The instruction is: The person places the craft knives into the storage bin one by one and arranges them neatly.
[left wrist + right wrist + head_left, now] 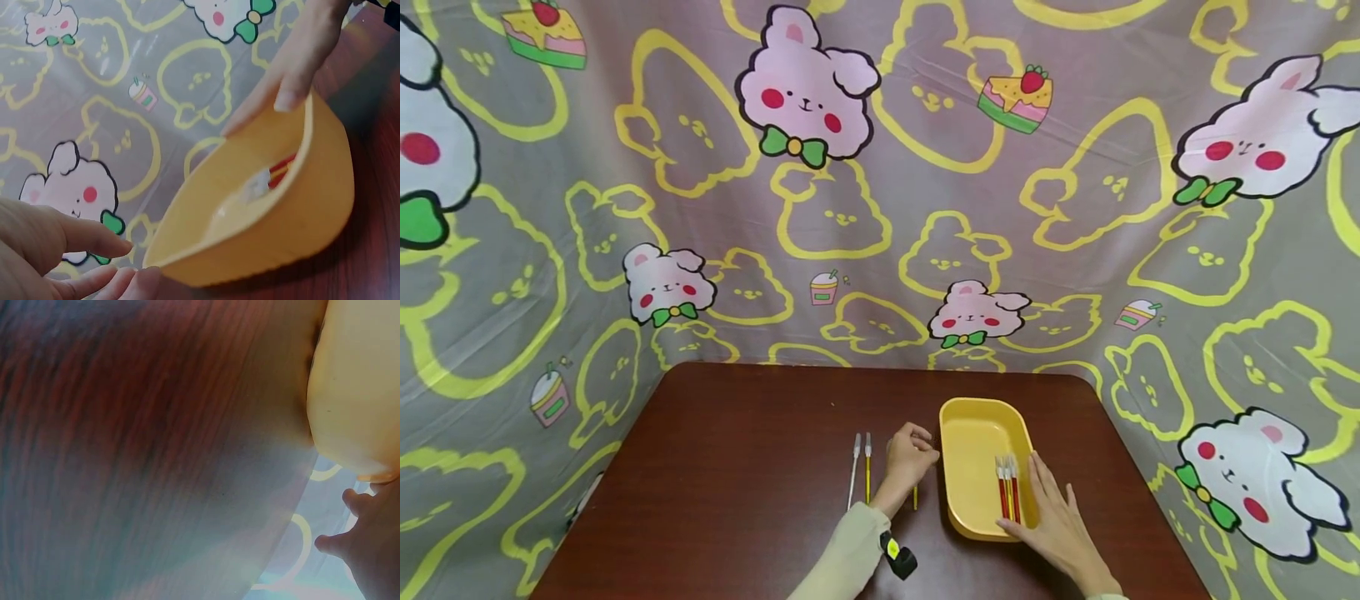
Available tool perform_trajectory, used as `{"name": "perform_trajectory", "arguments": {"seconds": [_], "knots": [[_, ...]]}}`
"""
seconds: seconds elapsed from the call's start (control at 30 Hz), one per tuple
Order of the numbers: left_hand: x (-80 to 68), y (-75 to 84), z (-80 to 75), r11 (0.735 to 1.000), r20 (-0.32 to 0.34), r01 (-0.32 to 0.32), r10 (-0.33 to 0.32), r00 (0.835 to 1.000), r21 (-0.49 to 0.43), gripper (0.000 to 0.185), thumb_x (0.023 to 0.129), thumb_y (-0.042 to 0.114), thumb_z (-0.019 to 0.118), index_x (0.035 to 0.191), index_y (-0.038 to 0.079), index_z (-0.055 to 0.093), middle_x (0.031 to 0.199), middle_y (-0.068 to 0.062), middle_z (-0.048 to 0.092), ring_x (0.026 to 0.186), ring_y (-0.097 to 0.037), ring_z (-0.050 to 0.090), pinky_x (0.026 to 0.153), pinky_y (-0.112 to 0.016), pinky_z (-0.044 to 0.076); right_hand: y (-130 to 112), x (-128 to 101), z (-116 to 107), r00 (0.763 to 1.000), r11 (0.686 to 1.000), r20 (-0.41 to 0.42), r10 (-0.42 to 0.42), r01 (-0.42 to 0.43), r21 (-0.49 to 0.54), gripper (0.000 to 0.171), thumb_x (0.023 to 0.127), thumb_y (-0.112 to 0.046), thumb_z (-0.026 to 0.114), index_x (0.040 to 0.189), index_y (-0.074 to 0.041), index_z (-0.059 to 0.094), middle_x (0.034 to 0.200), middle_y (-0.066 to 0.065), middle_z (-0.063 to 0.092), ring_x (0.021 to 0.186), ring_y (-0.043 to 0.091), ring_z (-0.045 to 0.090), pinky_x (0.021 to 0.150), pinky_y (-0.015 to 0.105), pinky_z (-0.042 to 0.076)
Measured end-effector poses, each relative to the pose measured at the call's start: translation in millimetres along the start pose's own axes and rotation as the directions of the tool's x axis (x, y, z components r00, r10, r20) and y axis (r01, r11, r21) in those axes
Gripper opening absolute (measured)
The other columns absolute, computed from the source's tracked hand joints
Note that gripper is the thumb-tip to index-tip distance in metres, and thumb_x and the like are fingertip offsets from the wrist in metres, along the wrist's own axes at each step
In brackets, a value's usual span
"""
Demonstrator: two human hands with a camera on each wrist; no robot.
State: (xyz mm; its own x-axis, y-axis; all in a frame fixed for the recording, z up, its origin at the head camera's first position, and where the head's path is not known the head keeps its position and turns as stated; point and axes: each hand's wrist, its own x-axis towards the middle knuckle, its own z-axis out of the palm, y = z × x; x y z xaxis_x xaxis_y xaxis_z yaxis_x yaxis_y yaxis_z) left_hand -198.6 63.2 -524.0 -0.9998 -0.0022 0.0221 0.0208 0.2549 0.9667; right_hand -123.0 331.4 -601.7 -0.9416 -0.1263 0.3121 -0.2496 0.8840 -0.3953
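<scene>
From the head view, a yellow tub [966,475] sits on the brown table [737,467] between the two hands. The left hand [907,458] is just beside the tub's wall, with its fingers bent. A yellow stick [915,498] peeks out on the near side of that hand, and the hand hides the rest, so I cannot tell if the fingers pinch it. To the left of this hand lie two more thin things, a silver stick [853,472] and another yellow stick [868,475], side by side. The right hand [1060,521] rests on the tub with long, straight fingers along its side and the thumb at the near edge. Three red and yellow sticks [1008,492] with pale tips lie in the tub, close to that thumb. In the left wrist view, the left hand's fingertips are close to the tub's corner; I cannot tell if they touch. The right hand is at the other end, on the tub's edge. In the right wrist view, the right hand looks dark below the tub, with two fingers poking out apart, and the picture is blurry.
</scene>
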Motion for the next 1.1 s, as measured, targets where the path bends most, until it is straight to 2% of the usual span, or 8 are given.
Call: {"name": "perform_trajectory", "arguments": {"seconds": [0.17, 0.47, 0.6, 0.77, 1.1], "knots": [[0.1, -10.0, -11.0, 0.999, -0.042, -0.011, 0.012, 0.999, 0.037, 0.025, 0.071, -0.008, 0.075, 0.095, -0.001, 0.069, 0.077, -0.008, 0.07, 0.069, -0.013, 0.061, 0.063, -0.029, 0.051, 0.5, -0.7, -1.9, 1.0, 1.0, 0.001, 0.005, -0.005, -0.001, 0.117, 0.079, -0.054, 0.086, 0.162, 0.006, 0.03, 0.168, 0.024, 0.029, 0.142, 0.052, 0.042, 0.108, 0.082, 0.025], [2.4, -31.5, -29.5, 0.996, -0.089, 0.031, -0.024, 0.996, 0.088, 0.026, 0.071, -0.006, 0.072, 0.096, -0.001, 0.069, 0.077, -0.005, 0.069, 0.069, -0.014, 0.061, 0.064, -0.031, 0.05, 0.1, -1.1, -1.0, 1.0, 1.0, 0.0, 0.007, -0.007, 0.002, 0.117, 0.079, -0.054, 0.086, 0.162, 0.006, 0.03, 0.167, 0.025, 0.029, 0.139, 0.054, 0.047, 0.107, 0.082, 0.024], [3.4, -38.8, -36.3, 0.994, -0.11, 0.036, -0.025, 0.994, 0.1, 0.028, 0.071, -0.005, 0.074, 0.098, -0.002, 0.07, 0.079, -0.005, 0.072, 0.073, -0.018, 0.066, 0.068, -0.032, 0.052, -0.1, -1.2, -1.0, 1.0, 1.0, -0.004, 0.007, -0.007, 0.005, 0.116, 0.079, -0.053, 0.086, 0.162, 0.006, 0.03, 0.167, 0.025, 0.029, 0.139, 0.054, 0.046, 0.108, 0.082, 0.025], [6.1, -46.6, -45.2, 0.993, -0.139, 0.054, -0.039, 0.99, 0.105, 0.026, 0.072, -0.006, 0.077, 0.096, -0.001, 0.07, 0.078, -0.006, 0.072, 0.072, -0.019, 0.066, 0.067, -0.032, 0.052, -1.2, -1.0, -0.7, 1.0, 1.0, -0.015, -0.003, 0.003, 0.005, 0.116, 0.078, -0.053, 0.087, 0.161, 0.006, 0.032, 0.166, 0.026, 0.031, 0.139, 0.053, 0.047, 0.106, 0.082, 0.026], [4.2, -66.2, -59.1, 0.96, -0.245, 0.096, -0.03, 0.969, 0.263, 0.026, 0.072, -0.002, 0.077, 0.096, 0.004, 0.072, 0.077, -0.001, 0.071, 0.076, -0.024, 0.068, 0.069, -0.042, 0.054, -1.7, -0.9, 0.3, 1.0, 1.0, -0.008, 0.002, -0.002, 0.0, 0.114, 0.08, -0.054, 0.085, 0.161, 0.007, 0.032, 0.166, 0.026, 0.03, 0.141, 0.053, 0.044, 0.107, 0.082, 0.024]]}}
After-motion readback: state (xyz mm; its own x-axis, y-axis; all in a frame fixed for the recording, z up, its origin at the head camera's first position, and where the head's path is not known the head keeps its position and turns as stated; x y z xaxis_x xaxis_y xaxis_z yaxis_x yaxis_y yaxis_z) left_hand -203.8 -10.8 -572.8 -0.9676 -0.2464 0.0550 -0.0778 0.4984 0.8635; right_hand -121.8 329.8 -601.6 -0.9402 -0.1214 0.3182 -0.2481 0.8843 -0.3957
